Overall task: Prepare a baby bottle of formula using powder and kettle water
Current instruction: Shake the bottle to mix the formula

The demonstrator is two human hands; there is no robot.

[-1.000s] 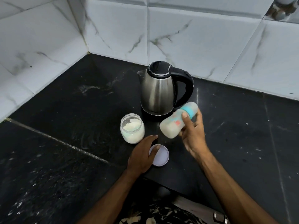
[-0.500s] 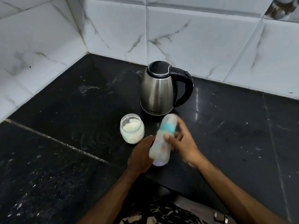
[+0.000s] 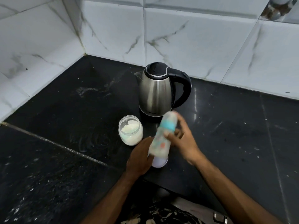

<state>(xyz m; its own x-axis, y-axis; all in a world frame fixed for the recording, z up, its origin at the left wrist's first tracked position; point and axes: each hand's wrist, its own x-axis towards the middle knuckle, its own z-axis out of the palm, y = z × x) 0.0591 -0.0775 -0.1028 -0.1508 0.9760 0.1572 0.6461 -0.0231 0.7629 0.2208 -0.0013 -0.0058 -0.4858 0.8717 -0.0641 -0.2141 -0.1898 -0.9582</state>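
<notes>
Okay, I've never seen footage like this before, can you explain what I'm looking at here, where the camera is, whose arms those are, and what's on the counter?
There is no machine here. The camera sits on a person's head and looks forward and down, so the two bare arms coming up from the bottom edge are that person's own.

The surface is a dark stone counter in a corner of white marbled tiles. On it stands a steel electric kettle with a black lid and handle. In front of it is an open glass jar of white powder. A white lid lies flat near the counter's front edge.

The right hand grips a baby bottle with a teal collar. The bottle is blurred, so it is probably moving. The left hand rests on the counter, fingers at the white lid.
</notes>
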